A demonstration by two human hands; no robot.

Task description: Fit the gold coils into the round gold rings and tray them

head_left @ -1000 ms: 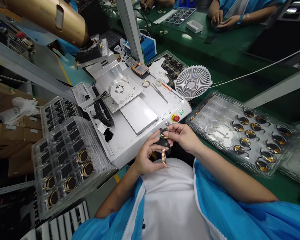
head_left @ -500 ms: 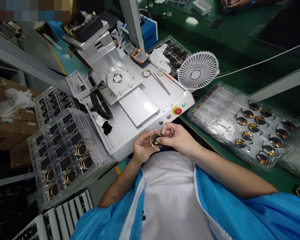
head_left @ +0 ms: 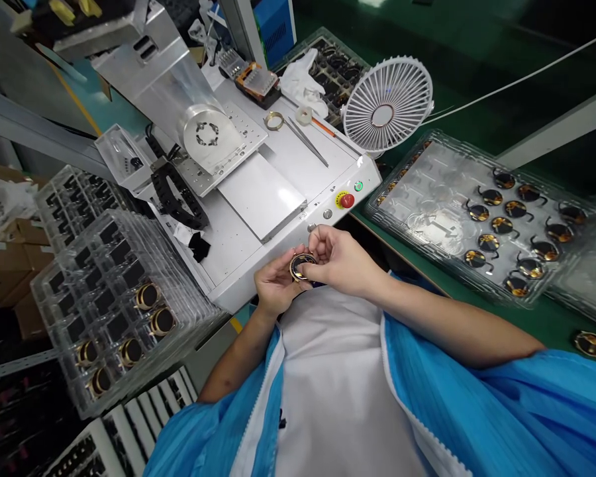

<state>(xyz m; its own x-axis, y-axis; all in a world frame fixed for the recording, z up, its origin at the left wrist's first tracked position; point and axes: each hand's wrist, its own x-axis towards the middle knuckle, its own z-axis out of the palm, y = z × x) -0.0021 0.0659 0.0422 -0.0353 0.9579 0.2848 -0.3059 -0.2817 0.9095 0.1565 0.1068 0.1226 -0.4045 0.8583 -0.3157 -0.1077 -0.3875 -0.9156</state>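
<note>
Just in front of my torso, a round gold-rimmed watch case [head_left: 302, 259] with a dark inside is held between both hands. My left hand [head_left: 274, 285] is closed around its left side, fingers along the rim. From the right, my right hand [head_left: 345, 265] is closed on it, its thumb pressed over the inside and the other fingers curled at the far edge. The thumb covers part of the case, so I cannot make out any small part beneath it. Just beyond lies the front edge of a white machine bench [head_left: 248, 268] with buttons.
Stacked clear trays [head_left: 124, 291] at left hold dark squares and gold-rimmed cases. A tray [head_left: 442, 199] at right holds round parts with dark tails. A fan [head_left: 385, 106], tweezers [head_left: 308, 142], a gold ring [head_left: 274, 120] and a red stop button [head_left: 347, 201] are ahead.
The view has shifted, so the bench and trays sit higher and mostly further left. Both hands still hold the watch case; its dark inside now faces me a little differently.
</note>
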